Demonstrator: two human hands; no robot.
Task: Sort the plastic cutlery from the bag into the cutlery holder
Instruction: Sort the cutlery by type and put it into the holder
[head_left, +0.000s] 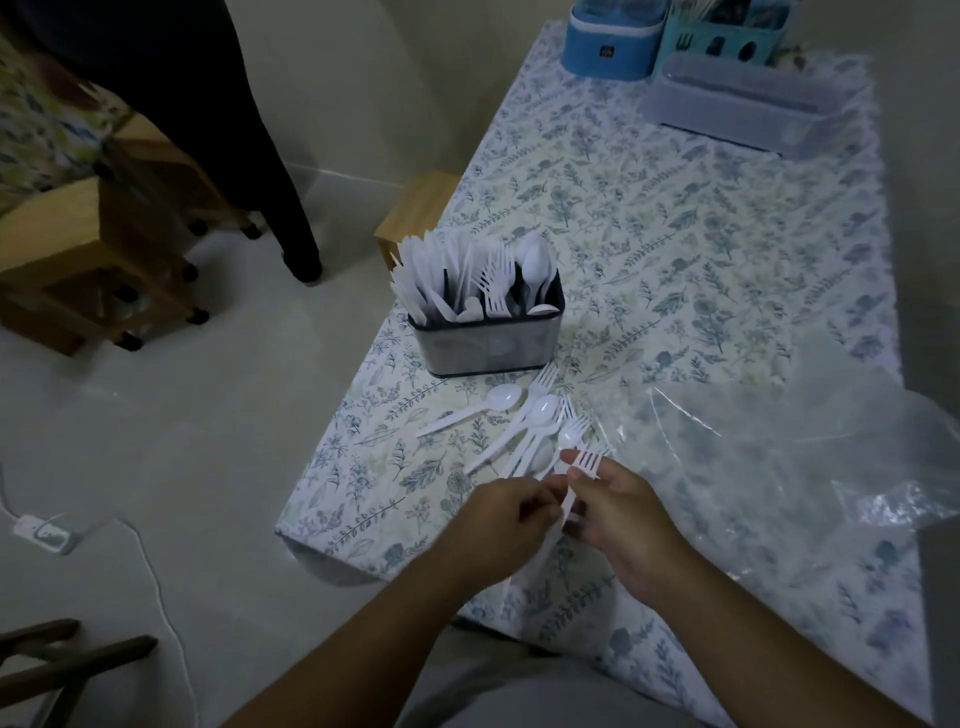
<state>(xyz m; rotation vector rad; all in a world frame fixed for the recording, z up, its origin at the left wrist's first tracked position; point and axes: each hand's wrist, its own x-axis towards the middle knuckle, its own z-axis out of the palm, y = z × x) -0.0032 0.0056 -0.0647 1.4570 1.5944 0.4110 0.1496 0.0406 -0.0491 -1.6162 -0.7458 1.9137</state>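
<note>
A dark cutlery holder (488, 343) stands on the floral table, packed with white plastic knives, forks and spoons. Just in front of it lies a loose pile of white spoons and forks (530, 426). My right hand (623, 525) holds a white plastic fork (582, 467) with its tines pointing away. My left hand (493, 530) is closed on the fork's handle end, close against the right hand. A clear plastic bag (805, 457) lies crumpled to the right of the pile.
The table (675, 234) has a floral cloth; its left edge drops to a pale floor. Far back sit a blue container (608, 47), a teal organiser (727, 41) and a clear box (753, 104). Wooden stools stand at left, a power strip (47, 530) on the floor.
</note>
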